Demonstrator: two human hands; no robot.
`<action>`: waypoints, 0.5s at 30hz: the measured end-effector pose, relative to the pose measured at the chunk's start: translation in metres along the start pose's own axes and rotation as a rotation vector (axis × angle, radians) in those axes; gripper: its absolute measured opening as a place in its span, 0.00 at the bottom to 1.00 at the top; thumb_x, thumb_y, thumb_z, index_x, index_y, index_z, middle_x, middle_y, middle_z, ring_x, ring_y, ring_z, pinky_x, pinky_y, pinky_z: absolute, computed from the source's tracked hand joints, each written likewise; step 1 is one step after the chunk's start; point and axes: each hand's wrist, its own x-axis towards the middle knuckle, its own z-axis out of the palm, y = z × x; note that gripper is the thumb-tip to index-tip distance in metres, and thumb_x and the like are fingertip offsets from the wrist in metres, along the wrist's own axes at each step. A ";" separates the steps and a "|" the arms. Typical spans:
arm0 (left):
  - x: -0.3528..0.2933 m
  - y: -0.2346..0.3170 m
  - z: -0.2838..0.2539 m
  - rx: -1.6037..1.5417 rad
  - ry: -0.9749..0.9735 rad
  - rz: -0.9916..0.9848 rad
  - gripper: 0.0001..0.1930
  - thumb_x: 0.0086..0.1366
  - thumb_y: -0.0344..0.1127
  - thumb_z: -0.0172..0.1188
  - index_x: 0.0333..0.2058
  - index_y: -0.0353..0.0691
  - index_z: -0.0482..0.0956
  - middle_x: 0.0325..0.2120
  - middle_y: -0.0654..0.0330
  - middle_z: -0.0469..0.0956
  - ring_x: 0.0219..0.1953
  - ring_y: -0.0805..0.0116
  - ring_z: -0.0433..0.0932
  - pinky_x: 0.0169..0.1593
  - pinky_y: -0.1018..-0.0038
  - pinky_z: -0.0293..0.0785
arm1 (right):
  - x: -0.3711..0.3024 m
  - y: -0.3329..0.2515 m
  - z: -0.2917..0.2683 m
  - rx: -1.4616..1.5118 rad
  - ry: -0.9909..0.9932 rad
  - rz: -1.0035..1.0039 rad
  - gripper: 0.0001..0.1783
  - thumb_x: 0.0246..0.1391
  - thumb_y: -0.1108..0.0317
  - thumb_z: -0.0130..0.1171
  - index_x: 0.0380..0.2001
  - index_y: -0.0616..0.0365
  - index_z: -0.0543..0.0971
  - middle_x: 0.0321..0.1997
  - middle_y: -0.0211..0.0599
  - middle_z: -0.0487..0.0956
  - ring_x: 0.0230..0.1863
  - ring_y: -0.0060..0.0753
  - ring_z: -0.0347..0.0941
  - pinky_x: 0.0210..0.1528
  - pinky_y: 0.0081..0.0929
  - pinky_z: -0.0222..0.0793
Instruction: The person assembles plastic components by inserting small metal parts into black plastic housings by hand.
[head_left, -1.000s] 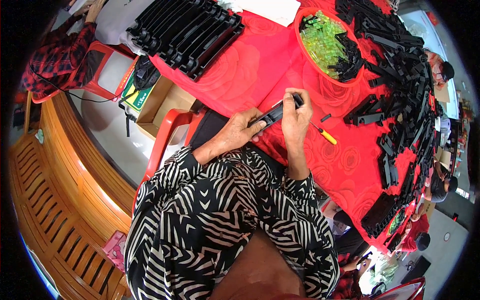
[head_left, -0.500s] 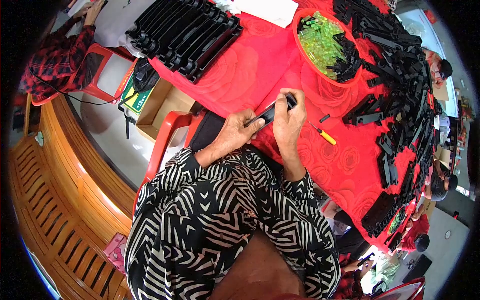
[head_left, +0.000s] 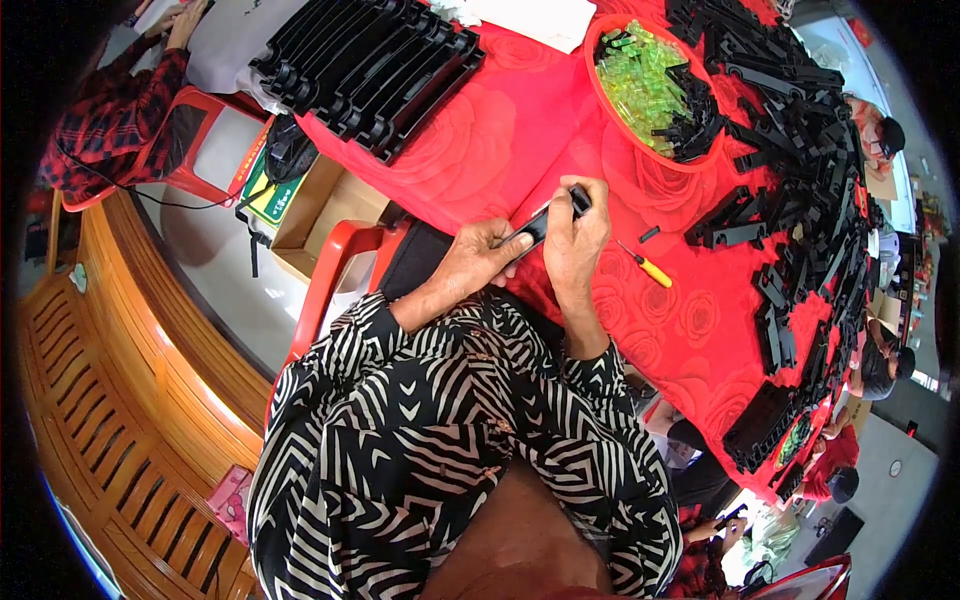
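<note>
A long black plastic part [head_left: 537, 228] is held between my two hands at the near edge of the table. My left hand [head_left: 487, 252] is closed on its lower end, with the thumb pressed along the top. My right hand [head_left: 578, 238] grips the upper end, the thumb lying near a dark rounded tip. The fingers hide much of the part. Just right of my right hand, a screwdriver [head_left: 652, 271] with a yellow handle lies on the red cloth. A small black cylindrical piece [head_left: 650, 235] lies above it.
A red-rimmed basin [head_left: 655, 158] holds yellow-green clear pieces [head_left: 640, 85] and small black pieces. Black parts [head_left: 790, 200] are heaped along the right side. Long black parts [head_left: 370, 75] stand in a row at the far left. A red chair [head_left: 345, 245] and an open cardboard box [head_left: 325, 215] are left of me.
Both hands stay almost in place on the black part, with only a very slight shift. The things on the table look the same.
</note>
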 end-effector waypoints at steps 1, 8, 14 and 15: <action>0.001 0.000 0.000 0.027 0.009 -0.008 0.14 0.60 0.40 0.55 0.21 0.38 0.69 0.11 0.67 0.67 0.13 0.81 0.65 0.16 0.83 0.60 | 0.000 0.000 0.000 -0.007 0.010 -0.021 0.07 0.47 0.73 0.49 0.32 0.63 0.68 0.20 0.40 0.70 0.20 0.31 0.69 0.24 0.28 0.65; 0.005 0.002 0.002 0.187 0.029 0.023 0.14 0.60 0.40 0.54 0.21 0.36 0.69 0.10 0.66 0.66 0.13 0.79 0.65 0.17 0.79 0.61 | -0.003 0.005 0.004 -0.003 0.054 -0.048 0.06 0.48 0.76 0.47 0.33 0.63 0.68 0.21 0.33 0.67 0.20 0.22 0.63 0.23 0.22 0.61; 0.008 -0.004 0.003 0.194 0.033 0.050 0.14 0.60 0.39 0.55 0.20 0.37 0.68 0.09 0.66 0.65 0.12 0.79 0.63 0.16 0.77 0.58 | -0.005 0.005 0.003 0.005 0.053 -0.016 0.06 0.49 0.76 0.47 0.33 0.63 0.68 0.22 0.33 0.67 0.21 0.22 0.63 0.23 0.21 0.61; 0.008 -0.005 0.003 0.193 0.031 0.048 0.14 0.60 0.39 0.55 0.20 0.37 0.68 0.09 0.66 0.65 0.12 0.79 0.63 0.16 0.77 0.58 | -0.005 0.005 0.002 0.003 0.054 -0.014 0.06 0.49 0.76 0.47 0.33 0.63 0.68 0.22 0.33 0.67 0.21 0.22 0.63 0.23 0.21 0.61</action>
